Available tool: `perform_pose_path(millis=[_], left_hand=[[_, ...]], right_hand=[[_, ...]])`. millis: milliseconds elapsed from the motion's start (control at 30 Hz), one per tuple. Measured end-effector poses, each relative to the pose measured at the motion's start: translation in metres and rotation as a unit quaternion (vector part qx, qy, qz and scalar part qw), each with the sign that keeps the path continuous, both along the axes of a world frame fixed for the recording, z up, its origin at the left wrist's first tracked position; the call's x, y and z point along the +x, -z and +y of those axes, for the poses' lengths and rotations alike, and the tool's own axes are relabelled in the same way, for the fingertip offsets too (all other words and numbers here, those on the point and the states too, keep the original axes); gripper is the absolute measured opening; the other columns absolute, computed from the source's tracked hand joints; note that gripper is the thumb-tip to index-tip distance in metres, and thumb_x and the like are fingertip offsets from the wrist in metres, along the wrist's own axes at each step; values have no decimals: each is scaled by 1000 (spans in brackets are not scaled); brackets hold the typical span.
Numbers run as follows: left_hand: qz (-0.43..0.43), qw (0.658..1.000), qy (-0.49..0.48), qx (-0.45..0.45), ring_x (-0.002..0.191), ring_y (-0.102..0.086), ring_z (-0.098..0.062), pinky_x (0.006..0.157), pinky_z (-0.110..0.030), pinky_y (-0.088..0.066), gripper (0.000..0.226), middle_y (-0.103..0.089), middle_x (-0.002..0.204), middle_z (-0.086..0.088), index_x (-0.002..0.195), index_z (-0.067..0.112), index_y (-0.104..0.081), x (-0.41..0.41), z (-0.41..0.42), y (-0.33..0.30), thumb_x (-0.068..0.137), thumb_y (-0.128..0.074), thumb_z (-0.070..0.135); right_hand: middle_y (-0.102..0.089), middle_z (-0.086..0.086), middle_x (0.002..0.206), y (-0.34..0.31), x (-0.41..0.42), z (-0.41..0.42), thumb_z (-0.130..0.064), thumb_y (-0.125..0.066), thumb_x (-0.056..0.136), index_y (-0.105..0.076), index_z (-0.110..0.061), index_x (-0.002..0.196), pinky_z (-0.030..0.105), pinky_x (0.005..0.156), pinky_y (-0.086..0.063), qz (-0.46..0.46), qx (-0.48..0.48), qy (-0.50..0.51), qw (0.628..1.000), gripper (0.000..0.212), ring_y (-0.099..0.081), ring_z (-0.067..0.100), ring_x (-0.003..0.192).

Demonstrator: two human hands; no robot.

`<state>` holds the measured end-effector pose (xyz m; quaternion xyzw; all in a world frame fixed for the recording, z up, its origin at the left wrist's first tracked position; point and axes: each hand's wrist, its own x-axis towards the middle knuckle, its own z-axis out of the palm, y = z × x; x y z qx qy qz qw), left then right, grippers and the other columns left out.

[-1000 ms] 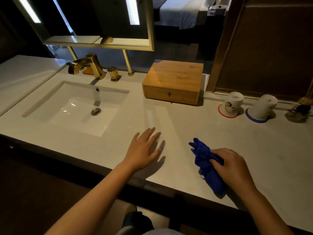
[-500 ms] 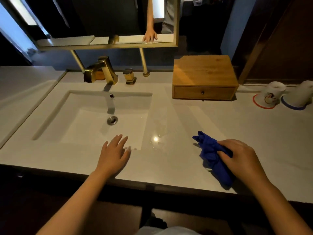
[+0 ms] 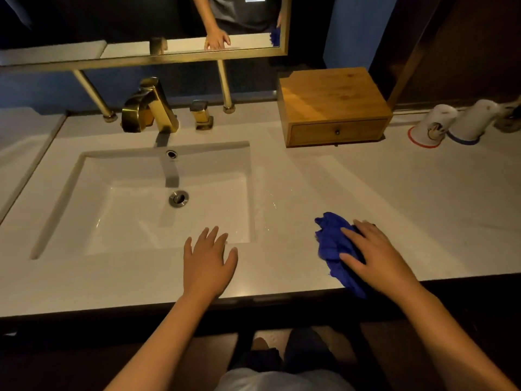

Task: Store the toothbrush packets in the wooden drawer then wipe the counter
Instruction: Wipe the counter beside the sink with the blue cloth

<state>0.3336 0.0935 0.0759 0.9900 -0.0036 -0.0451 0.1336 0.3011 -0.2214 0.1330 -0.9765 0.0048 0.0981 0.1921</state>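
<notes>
At the near edge of the pale table (image 3: pixel 423 210), the left hand (image 3: pixel 207 263) lies flat, palm down, its fingers (image 3: pixel 210 238) spread wide and holding nothing; the fingertips reach just to the front lip of the sink (image 3: pixel 70 198). To its right the right hand (image 3: pixel 377 255) presses down on a crumpled blue cloth (image 3: pixel 332 244), the fingers stretched out over the cloth rather than curled round it. The cloth lies on the table, and its near end reaches the front edge.

The sink is a white rectangular basin sunk into the table, with a round metal drain (image 3: pixel 178 198) in its floor. Behind it stands a gold tap (image 3: pixel 150 108) with a separate gold handle (image 3: pixel 200 115) just to its right.

Farther back and to the right sits the wooden drawer box (image 3: pixel 332 100) against the rear of the table, its drawer (image 3: pixel 337 132) shut, a small knob at the centre of the front. No toothbrush packets can be seen. Right of the box, two white cups (image 3: pixel 435 124) stand upside down near the wall, one on a red-rimmed coaster, the other on a blue-rimmed one.

Above the tap hangs a gold-framed mirror (image 3: pixel 286 29), which reflects a hand and a scrap of the blue cloth.
</notes>
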Motion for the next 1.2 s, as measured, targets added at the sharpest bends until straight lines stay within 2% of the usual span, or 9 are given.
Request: perform_pose_path(millis=[67, 167, 300, 367, 467, 667, 967, 1100, 1200], left_hand=[[1, 1000, 4, 2, 145, -21, -16, 119, -45, -5, 73, -34, 153, 1, 136, 24, -46, 0, 1, 1, 81, -10, 57], [0, 1000, 6, 2, 145, -22, -17, 118, -46, -6, 72, -35, 152, -1, 135, 24, -46, 1, 1, 1, 82, -11, 57], [1, 1000, 7, 7, 145, -22, -17, 118, -46, -6, 71, -35, 152, -1, 135, 24, -46, 1, 2, 2, 83, -11, 57], [3, 1000, 8, 10, 145, -20, -17, 118, -45, -5, 72, -33, 153, 0, 136, 25, -45, 1, 1, 2, 82, -9, 57], [7, 1000, 5, 7, 145, -19, -16, 118, -44, -4, 73, -31, 154, 1, 138, 25, -43, 1, 1, 2, 82, -8, 58], [12, 1000, 0, 1, 146, -17, -16, 118, -42, -2, 72, -29, 155, 1, 138, 25, -41, 1, 0, 0, 83, -9, 57], [19, 1000, -6, 3, 144, -22, -18, 117, -42, -4, 67, -32, 153, -1, 137, 23, -44, 3, 0, 2, 84, -16, 55], [26, 1000, -7, 7, 145, -21, -17, 118, -41, -4, 67, -31, 154, 0, 138, 25, -43, 3, -1, 1, 84, -17, 54], [19, 1000, -9, 9, 144, -24, -18, 117, -41, -6, 66, -34, 153, -1, 137, 23, -44, 3, -1, 1, 84, -19, 54]], right_hand=[[6, 1, 154, 33, -5, 3, -80, -10, 73, 0, -29, 144, 33, 114, -4, 16, -42, -41, 998, 88, 5, 20, 143], [19, -3, 150, 42, -3, -1, -87, 8, 59, 16, -34, 138, 34, 113, 3, 18, -57, -50, 997, 96, 19, 12, 136], [10, 2, 158, 31, 0, -7, -91, 2, 57, -2, -42, 143, 38, 116, 0, 57, -48, -55, 996, 100, 15, 16, 143], [8, 2, 158, 29, 4, -2, -85, -4, 64, -1, -43, 142, 38, 117, 2, 55, -47, -28, 997, 89, 11, 18, 145], [3, 11, 158, 40, 12, 18, -72, -3, 72, 6, -37, 144, 44, 117, -1, 8, -96, 31, 995, 80, 6, 26, 145], [-13, 26, 153, 56, 45, 61, -73, -20, 76, -15, -25, 147, 56, 114, -10, -43, -118, 192, 973, 86, -7, 39, 143], [-30, 19, 150, 63, 104, 176, -35, -50, 90, -30, -17, 142, 50, 114, -19, -114, -61, -19, 991, 59, -24, 35, 140], [-35, 15, 149, 65, 130, 187, -19, -52, 89, -49, -17, 130, 49, 115, -16, -113, -26, -97, 989, 41, -27, 34, 139], [-43, 13, 144, 61, 146, 188, -21, -47, 90, -52, -16, 127, 48, 114, -18, -123, 17, -156, 980, 37, -32, 32, 136]])
